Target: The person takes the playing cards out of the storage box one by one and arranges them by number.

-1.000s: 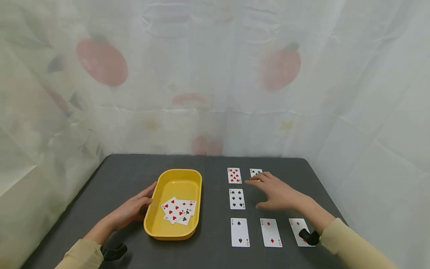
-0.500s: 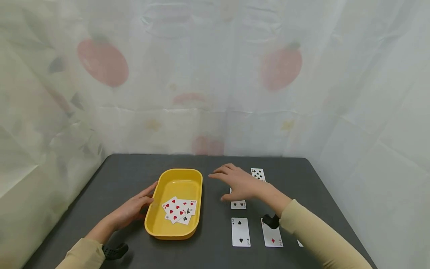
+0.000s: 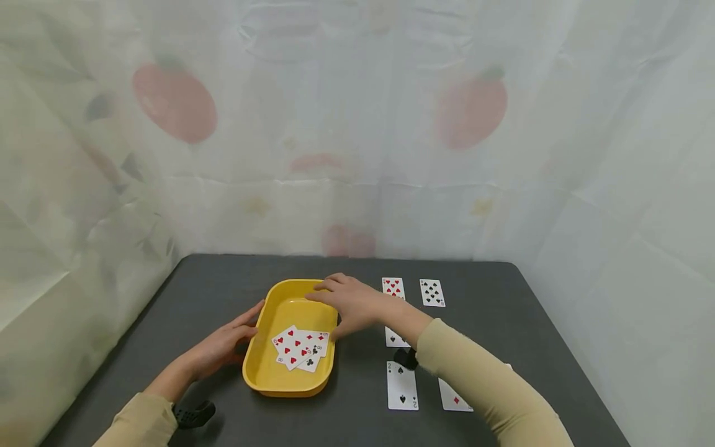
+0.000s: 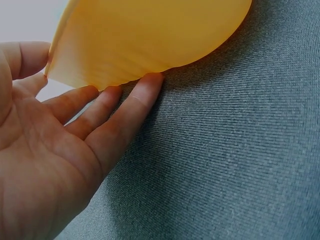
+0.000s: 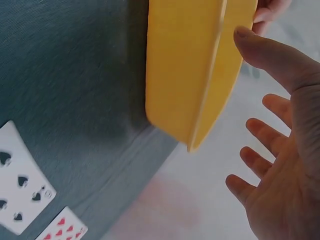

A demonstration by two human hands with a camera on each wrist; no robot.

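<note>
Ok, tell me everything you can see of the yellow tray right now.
The yellow tray is a shallow, rounded-corner rectangle, plastic by its look, flat on the dark grey table. A few face-up playing cards lie overlapped in its near half. The left hand touches its left wall with straight fingers; the right hand hovers open over its far right rim.
</note>
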